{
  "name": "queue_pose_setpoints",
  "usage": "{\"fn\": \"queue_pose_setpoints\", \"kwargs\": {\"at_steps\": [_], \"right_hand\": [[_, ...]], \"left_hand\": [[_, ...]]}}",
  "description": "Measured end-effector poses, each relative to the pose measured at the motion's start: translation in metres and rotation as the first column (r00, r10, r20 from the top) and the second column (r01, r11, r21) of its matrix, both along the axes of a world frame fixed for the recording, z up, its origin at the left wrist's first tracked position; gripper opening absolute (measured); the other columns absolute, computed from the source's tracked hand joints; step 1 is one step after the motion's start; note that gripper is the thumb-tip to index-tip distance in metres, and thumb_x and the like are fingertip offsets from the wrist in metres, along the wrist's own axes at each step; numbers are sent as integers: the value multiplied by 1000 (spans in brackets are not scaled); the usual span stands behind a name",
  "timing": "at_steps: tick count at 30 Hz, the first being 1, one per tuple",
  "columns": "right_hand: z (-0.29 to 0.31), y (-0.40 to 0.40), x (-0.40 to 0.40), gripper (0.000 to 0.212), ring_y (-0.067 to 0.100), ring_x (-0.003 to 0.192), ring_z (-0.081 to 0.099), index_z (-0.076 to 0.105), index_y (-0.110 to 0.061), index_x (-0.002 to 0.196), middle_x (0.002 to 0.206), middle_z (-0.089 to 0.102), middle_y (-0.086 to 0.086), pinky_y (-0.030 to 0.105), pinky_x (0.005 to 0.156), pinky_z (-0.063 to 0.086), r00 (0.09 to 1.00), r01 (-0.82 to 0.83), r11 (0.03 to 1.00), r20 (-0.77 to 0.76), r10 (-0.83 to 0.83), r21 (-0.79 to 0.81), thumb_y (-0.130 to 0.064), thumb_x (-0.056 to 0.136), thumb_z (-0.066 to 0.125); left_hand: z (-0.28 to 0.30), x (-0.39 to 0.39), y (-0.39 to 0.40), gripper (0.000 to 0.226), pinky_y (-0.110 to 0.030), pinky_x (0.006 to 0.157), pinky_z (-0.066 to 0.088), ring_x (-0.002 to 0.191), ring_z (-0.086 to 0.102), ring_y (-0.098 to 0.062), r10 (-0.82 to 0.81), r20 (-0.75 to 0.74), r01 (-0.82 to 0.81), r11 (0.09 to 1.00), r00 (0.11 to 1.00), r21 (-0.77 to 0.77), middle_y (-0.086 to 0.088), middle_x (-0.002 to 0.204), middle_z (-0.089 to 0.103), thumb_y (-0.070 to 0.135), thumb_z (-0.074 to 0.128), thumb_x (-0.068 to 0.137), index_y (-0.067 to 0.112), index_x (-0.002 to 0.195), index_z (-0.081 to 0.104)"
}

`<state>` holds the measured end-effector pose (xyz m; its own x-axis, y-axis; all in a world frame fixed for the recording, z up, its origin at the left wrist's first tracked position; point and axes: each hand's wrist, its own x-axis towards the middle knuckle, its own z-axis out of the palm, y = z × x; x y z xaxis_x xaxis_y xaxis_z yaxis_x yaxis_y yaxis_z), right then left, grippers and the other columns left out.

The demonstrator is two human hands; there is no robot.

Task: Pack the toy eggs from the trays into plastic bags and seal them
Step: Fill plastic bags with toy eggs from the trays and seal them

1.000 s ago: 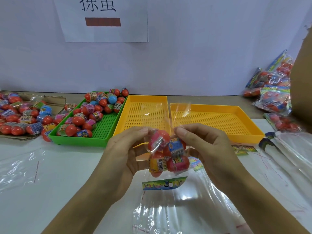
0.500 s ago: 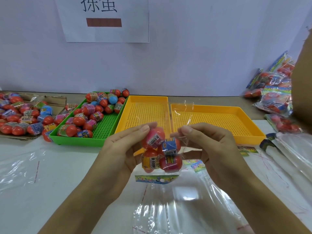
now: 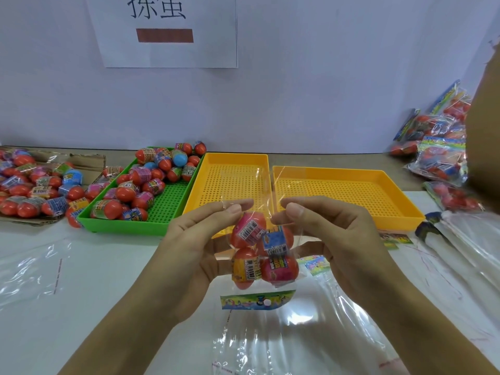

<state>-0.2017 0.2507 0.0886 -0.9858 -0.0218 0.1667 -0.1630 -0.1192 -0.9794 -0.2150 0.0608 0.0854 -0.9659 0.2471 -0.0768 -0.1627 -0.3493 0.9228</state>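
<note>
Since a second ago I have lifted the filled bag a little and drawn my hands slightly apart, so the clear flap at its mouth now stands up between my fingertips instead of being bunched over the eggs.

My left hand pinches the left corner of the mouth between thumb and forefinger. The bag hangs straight down from that pinch line, long axis upright, four toy eggs stacked two over two inside and the printed header strip at the bottom. My right hand pinches the right corner at the same height, so the mouth runs level between both hands and neither is nearer than the other. The bag hangs above the table, in front of the two empty yellow trays.

I judge the next step is the seal: the flap must fold over towards me along that level line, with both pinches moving together or it will crease.
</note>
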Motion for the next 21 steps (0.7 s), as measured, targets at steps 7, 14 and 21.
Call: {"fn": "queue_pose_setpoints", "kwargs": {"at_steps": [7,14,21], "right_hand": [[-1,1,-2,23,24,79,75,81,-14,87,87,76,15,29,56,57,999,-20,997,28,22,-80,-26,69,73],[4,7,-3,28,20,68,73,81,-18,91,78,75,13,25,47,55,996,-81,990,30,85,-113,-21,64,74],[5,12,-3,22,14,63,72,81,-16,82,72,75,9,20,44,52,989,-140,978,23,146,-154,-8,67,67]], "left_hand": [[0,-4,-4,37,-25,61,58,87,71,-11,68,-69,-72,996,995,-51,-7,104,76,34,69,62,13,89,81],[4,-1,-7,30,-24,55,57,77,74,-14,26,-51,-27,999,998,-23,-11,99,77,21,66,70,21,97,81],[8,1,-10,31,-23,51,57,73,74,-15,-27,-122,26,1000,992,-11,-10,96,77,19,67,67,23,94,82]]}}
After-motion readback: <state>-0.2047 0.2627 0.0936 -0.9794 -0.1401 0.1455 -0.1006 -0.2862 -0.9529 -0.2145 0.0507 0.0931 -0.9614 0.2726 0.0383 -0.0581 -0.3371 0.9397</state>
